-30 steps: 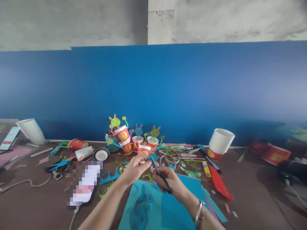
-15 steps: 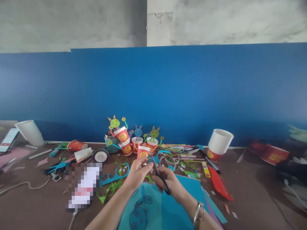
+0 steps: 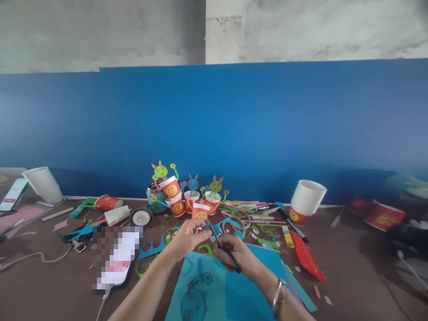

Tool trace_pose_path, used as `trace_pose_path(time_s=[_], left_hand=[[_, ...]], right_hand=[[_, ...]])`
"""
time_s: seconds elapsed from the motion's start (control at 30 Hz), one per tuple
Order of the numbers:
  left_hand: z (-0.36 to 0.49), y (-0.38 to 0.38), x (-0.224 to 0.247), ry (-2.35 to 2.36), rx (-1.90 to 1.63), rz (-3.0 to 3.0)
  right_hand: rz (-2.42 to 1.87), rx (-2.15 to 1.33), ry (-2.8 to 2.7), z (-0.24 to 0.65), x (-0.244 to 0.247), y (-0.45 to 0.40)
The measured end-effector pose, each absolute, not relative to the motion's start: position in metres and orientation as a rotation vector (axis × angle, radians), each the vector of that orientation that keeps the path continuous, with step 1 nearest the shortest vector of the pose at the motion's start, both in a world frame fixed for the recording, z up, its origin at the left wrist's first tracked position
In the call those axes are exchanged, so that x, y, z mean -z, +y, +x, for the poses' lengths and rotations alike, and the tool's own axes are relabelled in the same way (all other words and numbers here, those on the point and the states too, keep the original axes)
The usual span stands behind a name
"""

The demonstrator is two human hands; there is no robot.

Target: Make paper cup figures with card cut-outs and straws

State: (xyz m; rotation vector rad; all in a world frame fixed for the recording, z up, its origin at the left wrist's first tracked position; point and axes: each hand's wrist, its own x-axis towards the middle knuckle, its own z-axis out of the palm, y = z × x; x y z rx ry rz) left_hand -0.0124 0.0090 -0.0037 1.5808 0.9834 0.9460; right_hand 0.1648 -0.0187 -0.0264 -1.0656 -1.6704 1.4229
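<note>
Tabletop [image 3: 354, 267], left hand [image 3: 186, 239] beside right hand [image 3: 241, 255]

Soft, rather dim light lies over the desk [image 3: 354, 272], with pale sheens at both ends of the blue panel [image 3: 240, 116] and hazy shadows low on it behind the back corners. The scissors [image 3: 229, 253] look slightly soft. Near the right edge, a red cup [image 3: 384, 216] smears; at the left, a white cup [image 3: 44, 185] stretches outward. Mosaic squares mask the cabled phone [image 3: 120, 256].
</note>
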Motion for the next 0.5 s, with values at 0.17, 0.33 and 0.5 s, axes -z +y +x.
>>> trace_pose_path(time_s=[0.17,0.33,0.5], left_hand=[[-0.006,0.011,0.010,1.024,-1.029,1.478],[0.009,0.005,0.017,0.999,-1.197,1.261],[0.007,0.004,0.016,0.966,-1.189,1.303]], right_hand=[[-1.076,-1.421,-1.593,0.163,0.021,-0.020],[-1.072,-1.391,-1.533,0.159,0.013,-0.022],[-1.063,-1.433,-1.529,0.159,0.011,-0.023]])
